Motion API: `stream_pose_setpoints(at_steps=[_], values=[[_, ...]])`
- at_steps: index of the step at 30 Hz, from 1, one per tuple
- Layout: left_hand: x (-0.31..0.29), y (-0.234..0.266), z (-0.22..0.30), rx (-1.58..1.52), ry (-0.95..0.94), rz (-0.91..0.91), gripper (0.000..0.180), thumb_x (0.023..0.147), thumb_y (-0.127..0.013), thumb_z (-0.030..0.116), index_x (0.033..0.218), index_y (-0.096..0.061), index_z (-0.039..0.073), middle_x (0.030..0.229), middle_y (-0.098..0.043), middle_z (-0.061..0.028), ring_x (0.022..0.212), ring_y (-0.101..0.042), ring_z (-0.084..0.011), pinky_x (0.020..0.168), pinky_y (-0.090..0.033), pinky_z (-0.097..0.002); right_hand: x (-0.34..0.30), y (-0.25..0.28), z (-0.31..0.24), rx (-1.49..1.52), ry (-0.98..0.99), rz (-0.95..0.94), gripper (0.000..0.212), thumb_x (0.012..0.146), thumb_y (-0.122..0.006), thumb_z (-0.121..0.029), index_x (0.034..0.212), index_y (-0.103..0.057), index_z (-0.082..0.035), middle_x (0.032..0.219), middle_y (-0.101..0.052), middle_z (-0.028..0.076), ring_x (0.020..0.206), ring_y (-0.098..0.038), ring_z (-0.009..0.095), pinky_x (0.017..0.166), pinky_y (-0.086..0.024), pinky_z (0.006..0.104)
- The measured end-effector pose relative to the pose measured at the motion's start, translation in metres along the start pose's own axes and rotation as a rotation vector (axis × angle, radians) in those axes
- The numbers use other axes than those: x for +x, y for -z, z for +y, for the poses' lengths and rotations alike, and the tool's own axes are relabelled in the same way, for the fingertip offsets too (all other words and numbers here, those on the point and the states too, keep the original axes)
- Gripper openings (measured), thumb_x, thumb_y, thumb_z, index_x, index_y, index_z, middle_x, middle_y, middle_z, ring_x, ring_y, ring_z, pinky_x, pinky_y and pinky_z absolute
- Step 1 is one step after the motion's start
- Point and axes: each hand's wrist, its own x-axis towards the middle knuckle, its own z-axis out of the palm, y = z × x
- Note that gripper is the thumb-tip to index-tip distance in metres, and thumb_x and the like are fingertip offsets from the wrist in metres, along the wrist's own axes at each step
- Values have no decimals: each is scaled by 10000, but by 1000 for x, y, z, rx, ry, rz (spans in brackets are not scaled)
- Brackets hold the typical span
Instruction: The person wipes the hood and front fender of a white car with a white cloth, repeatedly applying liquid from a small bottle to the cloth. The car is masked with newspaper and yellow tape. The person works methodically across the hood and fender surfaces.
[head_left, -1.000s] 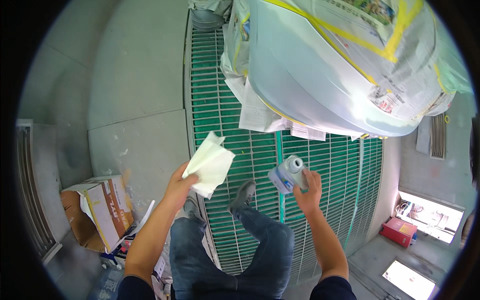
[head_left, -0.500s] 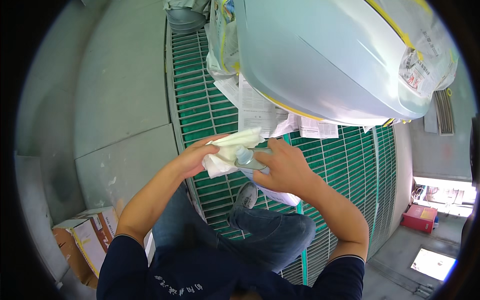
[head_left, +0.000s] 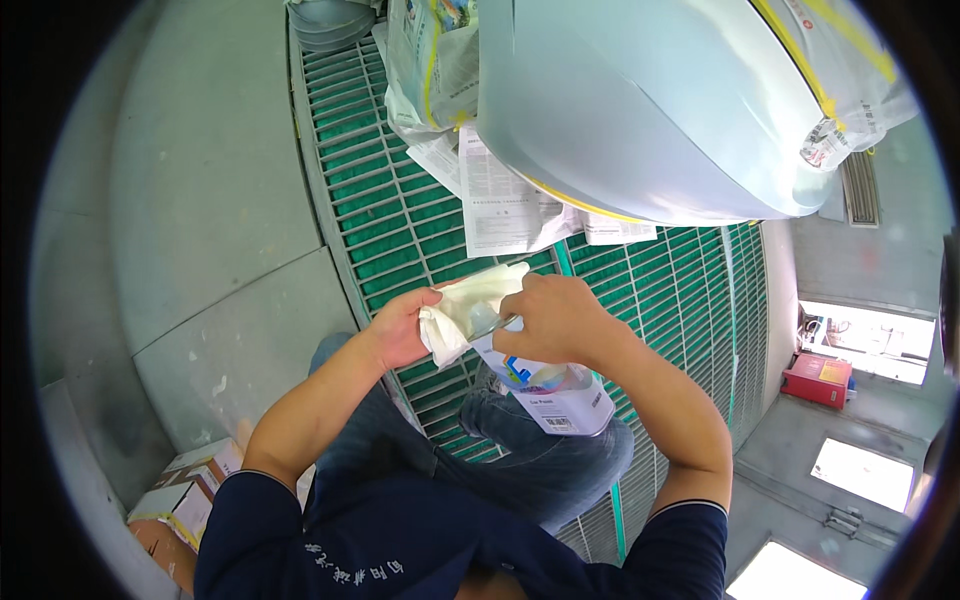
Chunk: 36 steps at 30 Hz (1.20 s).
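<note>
My left hand (head_left: 402, 328) holds a crumpled white cloth (head_left: 445, 334), thumb on top and fingers beneath. My right hand (head_left: 562, 318) grips the top end of a white and lavender rectangular can (head_left: 568, 408) with a colourful label. The can lies tipped over, its spout end against the cloth and its base toward my raised knee. The cloth and my right fingers partly hide the spout. Whether liquid is coming out cannot be seen.
Ahead hangs a silver-grey car body panel (head_left: 620, 110), edged with yellow tape and newspaper (head_left: 500, 215). Below me is a metal floor grating (head_left: 395, 205) over green matting. Cardboard boxes (head_left: 185, 505) stand at the lower left, a red box (head_left: 818, 380) at the right.
The can has tilted further, so its labelled side and base now show. Both hands remain together at the cloth. The whole view has shifted, with the panel appearing higher.
</note>
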Motion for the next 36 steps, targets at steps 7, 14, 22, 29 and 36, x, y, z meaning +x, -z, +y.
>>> stream_pose_setpoints(at_steps=[7,14,22,29,36], values=[[-27,10,7,-90,-86,56,575,969,-512,182,1496,-448,-41,1448,-588,-198,1312,-588,-341,1164,-421,-494,-14,-37,-13,60,44,273,378,825,-692,-402,1054,-788,-116,913,-633,132,852,-659,329,746,-544,444],[-36,12,38,-113,-304,228,545,957,-493,184,1435,-493,-78,1426,-595,-247,1318,-575,-397,1188,-404,-524,-47,-79,-20,156,38,704,392,784,-773,-287,1133,-757,-108,931,-622,127,856,-646,325,743,-550,438],[-26,50,56,-213,-411,187,559,998,-398,255,1457,-489,-52,1487,-555,-231,1370,-527,-423,1214,-345,-585,-88,-127,-19,312,118,948,526,743,-848,-163,1240,-710,-59,1145,-636,202,1013,-656,363,860,-558,435],[-7,-78,100,424,-1003,436,509,1002,-483,220,1471,-504,22,1433,-586,-169,1327,-568,-338,1146,-436,-447,-88,-148,-16,415,57,944,526,764,-848,-240,1254,-712,-104,1189,-657,196,1076,-653,388,920,-552,440],[112,-237,149,1658,-1816,358,616,1012,-548,302,1515,-423,-31,1590,-392,-261,1445,-420,-383,1198,-326,-440,-78,-131,-15,426,66,885,525,773,-836,-274,1264,-721,-129,1195,-656,188,1030,-670,374,872,-571,425]])
